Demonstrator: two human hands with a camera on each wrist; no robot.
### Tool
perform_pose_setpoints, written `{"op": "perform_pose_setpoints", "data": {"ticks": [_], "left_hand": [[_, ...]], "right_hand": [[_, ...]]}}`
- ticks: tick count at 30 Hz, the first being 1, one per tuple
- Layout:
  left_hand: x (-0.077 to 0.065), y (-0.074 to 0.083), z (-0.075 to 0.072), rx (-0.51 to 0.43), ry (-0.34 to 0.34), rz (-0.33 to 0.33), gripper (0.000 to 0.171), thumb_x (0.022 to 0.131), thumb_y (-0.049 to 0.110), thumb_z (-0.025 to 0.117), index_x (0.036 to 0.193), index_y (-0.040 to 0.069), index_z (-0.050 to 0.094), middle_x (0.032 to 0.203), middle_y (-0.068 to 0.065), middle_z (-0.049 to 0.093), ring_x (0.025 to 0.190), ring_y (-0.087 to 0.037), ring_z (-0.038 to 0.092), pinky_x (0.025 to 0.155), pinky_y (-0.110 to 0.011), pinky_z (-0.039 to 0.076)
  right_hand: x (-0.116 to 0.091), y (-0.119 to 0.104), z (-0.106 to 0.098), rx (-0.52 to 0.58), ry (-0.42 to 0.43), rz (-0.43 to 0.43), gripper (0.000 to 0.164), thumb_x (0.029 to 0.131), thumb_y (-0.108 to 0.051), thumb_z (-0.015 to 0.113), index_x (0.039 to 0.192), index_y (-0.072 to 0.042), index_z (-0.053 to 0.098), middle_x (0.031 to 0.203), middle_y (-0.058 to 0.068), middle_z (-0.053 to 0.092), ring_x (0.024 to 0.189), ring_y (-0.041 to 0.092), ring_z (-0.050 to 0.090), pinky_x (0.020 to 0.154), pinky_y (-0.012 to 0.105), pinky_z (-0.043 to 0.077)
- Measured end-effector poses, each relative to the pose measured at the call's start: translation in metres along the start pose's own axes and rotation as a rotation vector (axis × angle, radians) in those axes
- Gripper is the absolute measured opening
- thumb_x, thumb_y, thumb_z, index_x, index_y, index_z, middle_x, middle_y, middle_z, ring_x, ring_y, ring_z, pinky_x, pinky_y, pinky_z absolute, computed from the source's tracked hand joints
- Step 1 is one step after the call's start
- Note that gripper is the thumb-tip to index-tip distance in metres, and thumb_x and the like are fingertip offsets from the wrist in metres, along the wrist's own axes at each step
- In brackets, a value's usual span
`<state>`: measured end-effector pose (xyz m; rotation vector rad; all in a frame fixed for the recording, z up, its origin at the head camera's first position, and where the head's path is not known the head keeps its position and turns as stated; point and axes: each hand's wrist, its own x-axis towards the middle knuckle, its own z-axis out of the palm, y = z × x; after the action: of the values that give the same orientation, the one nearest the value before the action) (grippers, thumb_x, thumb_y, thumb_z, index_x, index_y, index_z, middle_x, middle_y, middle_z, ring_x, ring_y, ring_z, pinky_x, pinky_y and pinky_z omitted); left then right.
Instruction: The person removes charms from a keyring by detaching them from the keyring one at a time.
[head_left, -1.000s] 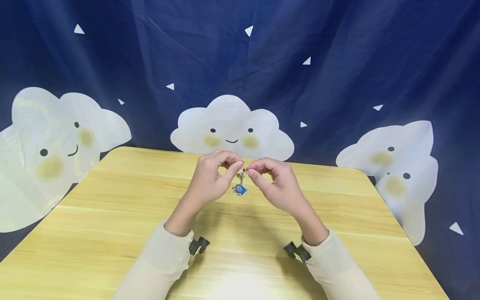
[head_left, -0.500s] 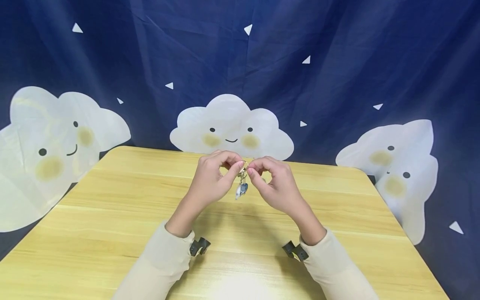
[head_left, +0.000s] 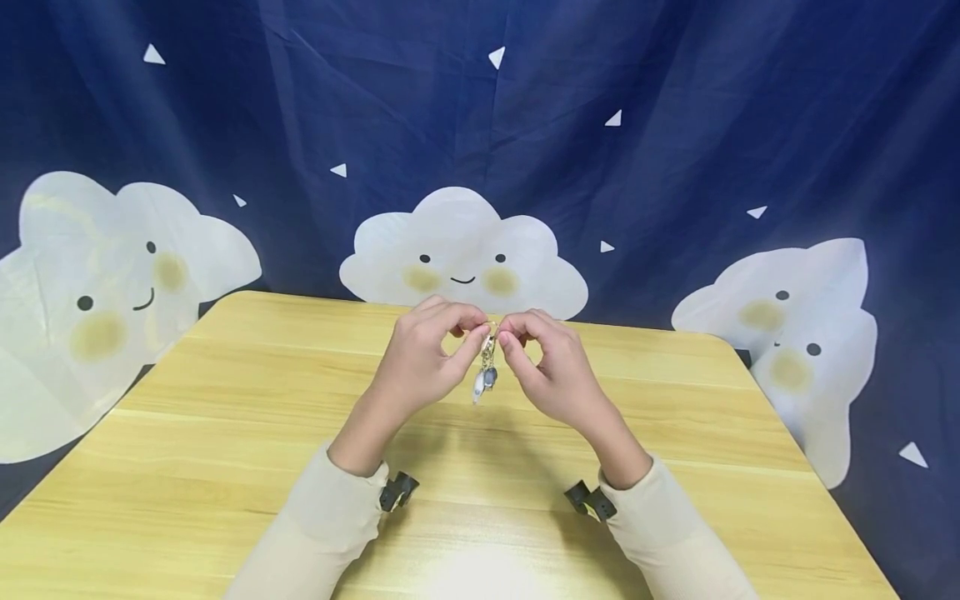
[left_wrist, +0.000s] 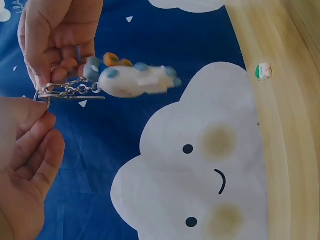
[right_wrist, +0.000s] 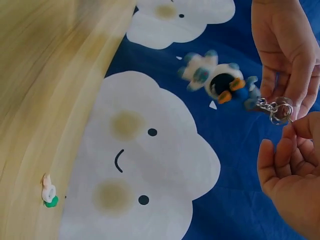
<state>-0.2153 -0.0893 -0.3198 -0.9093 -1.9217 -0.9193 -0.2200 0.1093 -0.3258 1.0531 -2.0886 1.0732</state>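
Observation:
Over the far half of the table, my left hand (head_left: 423, 354) and right hand (head_left: 551, 362) meet and pinch a metal key ring (left_wrist: 42, 95) between thumbs and fingers, one on each side. From the ring, short chains (right_wrist: 267, 104) hang with small figurine charms. One charm (left_wrist: 135, 81) is white with blue spots, blurred by swinging. Beside it hangs a dark blue charm (right_wrist: 232, 89) with orange feet. In the head view the charms dangle just below the fingertips, above the tabletop. Part of the ring is hidden behind the fingertips.
A small white and green figurine (right_wrist: 49, 191) lies near the far edge of the wooden table (head_left: 225, 467); my right hand hides it in the head view. Behind the table hangs a dark blue curtain (head_left: 420, 100) with white clouds. Each wrist wears a black camera (head_left: 399, 492).
The charms have turned on their chains: the bright blue face seen a second ago has swung away, and the white and dark blue ones hang side by side. Both hands have shifted only slightly.

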Motion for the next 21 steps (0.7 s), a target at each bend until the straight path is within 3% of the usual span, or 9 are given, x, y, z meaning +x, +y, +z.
{"op": "perform_pose_setpoints", "data": {"ticks": [5,21], "left_hand": [[-0.0008,-0.0011,0.0008,0.062,-0.002,0.043,0.010,0.086,-0.001,0.077,0.092,0.004,0.073,0.084,-0.002,0.074,0.074,-0.021,0.061,0.068,-0.029,0.053],[-0.0012,0.0008,0.0015,0.084,-0.029,0.015,0.011,0.086,-0.003,0.074,0.090,0.007,0.070,0.085,-0.001,0.073,0.077,-0.019,0.063,0.071,-0.029,0.055]], "right_hand": [[-0.0001,0.0000,0.0006,0.002,0.000,-0.001,0.007,0.096,0.001,0.065,0.098,-0.004,0.069,0.084,0.001,0.065,0.077,0.014,0.057,0.070,0.028,0.049],[-0.0004,-0.0016,0.0005,-0.015,-0.016,-0.011,0.008,0.096,0.000,0.064,0.098,-0.006,0.069,0.084,0.000,0.063,0.077,0.013,0.056,0.068,0.028,0.048]]}}
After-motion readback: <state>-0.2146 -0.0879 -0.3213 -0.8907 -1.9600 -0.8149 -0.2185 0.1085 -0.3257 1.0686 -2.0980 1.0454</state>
